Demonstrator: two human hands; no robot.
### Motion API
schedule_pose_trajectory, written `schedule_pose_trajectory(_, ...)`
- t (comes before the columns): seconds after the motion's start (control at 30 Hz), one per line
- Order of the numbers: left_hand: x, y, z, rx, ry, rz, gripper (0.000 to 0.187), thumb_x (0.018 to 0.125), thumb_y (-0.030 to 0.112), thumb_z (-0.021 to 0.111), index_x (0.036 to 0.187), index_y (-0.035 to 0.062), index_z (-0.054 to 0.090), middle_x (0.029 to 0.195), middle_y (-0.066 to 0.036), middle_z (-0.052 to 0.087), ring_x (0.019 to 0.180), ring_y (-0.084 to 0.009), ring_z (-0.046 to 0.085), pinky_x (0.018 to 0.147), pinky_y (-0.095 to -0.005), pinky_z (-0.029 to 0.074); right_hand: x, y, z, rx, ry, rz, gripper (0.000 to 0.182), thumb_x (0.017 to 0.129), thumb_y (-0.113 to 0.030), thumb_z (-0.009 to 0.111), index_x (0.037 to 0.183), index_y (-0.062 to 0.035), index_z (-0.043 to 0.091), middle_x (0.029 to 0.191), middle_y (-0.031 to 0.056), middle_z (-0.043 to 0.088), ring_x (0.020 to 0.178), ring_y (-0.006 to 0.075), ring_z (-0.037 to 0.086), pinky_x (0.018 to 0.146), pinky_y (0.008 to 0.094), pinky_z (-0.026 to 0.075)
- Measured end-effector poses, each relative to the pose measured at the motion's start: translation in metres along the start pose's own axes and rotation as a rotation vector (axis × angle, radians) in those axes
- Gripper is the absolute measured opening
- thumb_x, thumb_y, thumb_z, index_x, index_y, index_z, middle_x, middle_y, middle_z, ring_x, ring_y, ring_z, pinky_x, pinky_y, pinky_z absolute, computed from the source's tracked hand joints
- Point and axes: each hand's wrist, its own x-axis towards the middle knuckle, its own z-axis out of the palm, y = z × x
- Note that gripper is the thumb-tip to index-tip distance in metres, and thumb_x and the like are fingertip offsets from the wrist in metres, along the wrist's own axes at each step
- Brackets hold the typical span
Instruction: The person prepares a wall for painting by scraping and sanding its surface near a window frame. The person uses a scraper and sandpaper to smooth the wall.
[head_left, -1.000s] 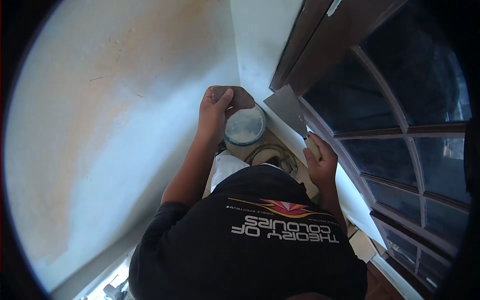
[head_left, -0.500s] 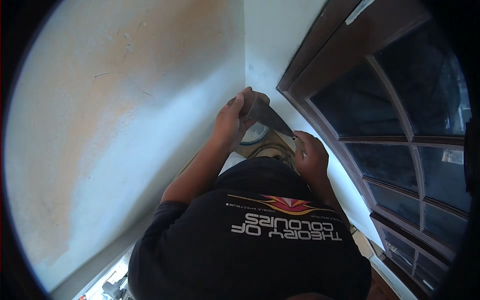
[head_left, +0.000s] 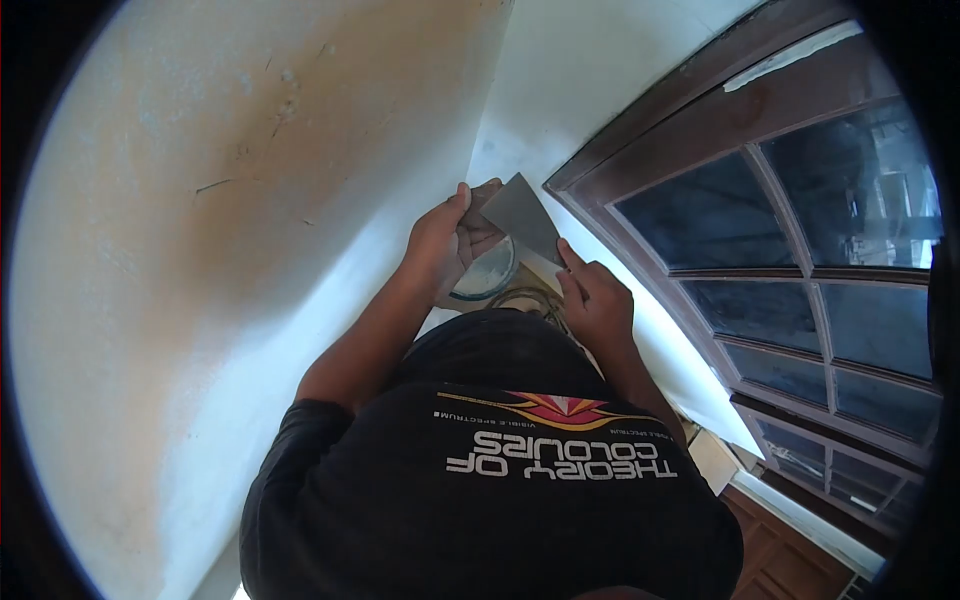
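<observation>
Pale, patchy wall left of both grips: white areas adjoin orange-tan ones, where pits and a dark scratch are visible; how much is finished cannot be determined. The left hand, raised with forearm angled inward, is closed on a thin dark plate, largely hidden. The right hand, lower and bent inward, is clamped on a flat grey metal putty knife, its blade overlapping the plate; contact is indeterminate. Beneath the grips sits a round tub with pale contents.
</observation>
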Motion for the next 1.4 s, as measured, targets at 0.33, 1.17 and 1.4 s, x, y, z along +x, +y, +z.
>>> schedule_pose_trajectory(0.33, 0.006, 0.001, -0.021, 0.020, -0.054, 0.015, 0.052, 0.104, 0.037, 0.041, 0.134, -0.0040, 0.049, 0.132, -0.018, 0.056, 0.121, -0.0268, 0.056, 0.107, -0.0378, 0.039, 0.000, 0.005, -0.004, -0.186, -0.111, 0.077, 0.036, 0.087, -0.019, 0.066, 0.122, -0.0148, 0.068, 0.073, 0.0113, 0.062, 0.064, 0.0250, 0.061, 0.062, 0.0354, 0.049)
schedule_pose_trajectory(1.17, -0.002, -0.030, -0.017, 0.030, 0.269, 0.423, 0.046, 0.101, 0.037, 0.046, 0.127, -0.0006, 0.053, 0.127, -0.016, 0.060, 0.116, -0.0286, 0.058, 0.104, -0.0461, 0.039, -0.034, 0.119, 0.000, 0.606, -0.263, 0.478, 0.051, 0.085, -0.012, 0.068, 0.133, -0.0068, 0.051, 0.115, 0.0168, 0.065, 0.107, 0.0225, 0.061, 0.094, 0.0354, 0.047)
schedule_pose_trajectory(1.4, 0.022, -0.021, 0.008, 0.058, 0.206, 0.310, 0.033, 0.096, 0.025, 0.053, 0.118, 0.0005, 0.056, 0.117, -0.014, 0.063, 0.107, -0.0251, 0.060, 0.098, -0.0446, 0.045, -0.024, 0.089, -0.011, 0.897, -0.027, 0.386, 0.033, 0.092, -0.009, 0.063, 0.122, -0.0011, 0.054, 0.102, 0.0126, 0.067, 0.098, 0.0180, 0.063, 0.088, 0.0304, 0.048)
